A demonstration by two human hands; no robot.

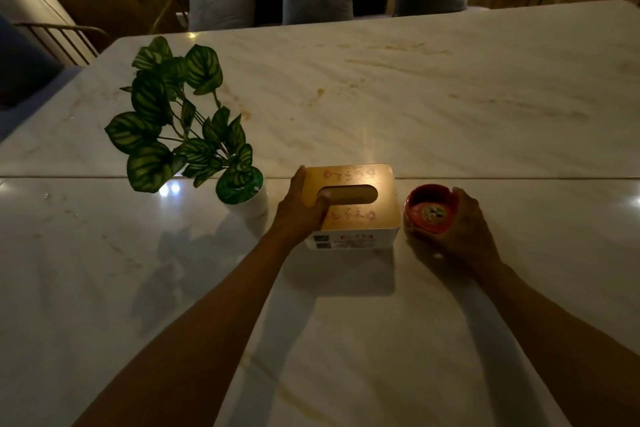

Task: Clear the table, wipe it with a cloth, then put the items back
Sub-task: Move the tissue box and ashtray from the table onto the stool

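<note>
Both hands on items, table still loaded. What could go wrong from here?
1. The left hand grips the tissue box by one end, thumb at the slot; lifted like that, it may tilt or slip.
2. The potted plant stands close beside that hand, its leaves leaning well to the left; a bump might tip it.
3. The right hand cups the red ashtray, which seems to hold something; tilting could spill it onto the marble table.
</note>
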